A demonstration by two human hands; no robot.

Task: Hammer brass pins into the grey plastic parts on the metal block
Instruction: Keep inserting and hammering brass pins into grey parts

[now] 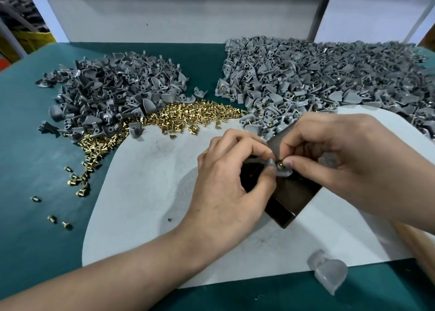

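Head view: left hand [226,181] pinches grey part [284,173] on metal block [294,193]; right hand [341,160] pinches brass pin [280,164] at its hole. Seat pin square before striking.

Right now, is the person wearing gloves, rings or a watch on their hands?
No. The left hand and the right hand are both bare: no gloves, no rings, no watch or bracelet that I can see. The left forearm is bare too, with no sleeve in view.
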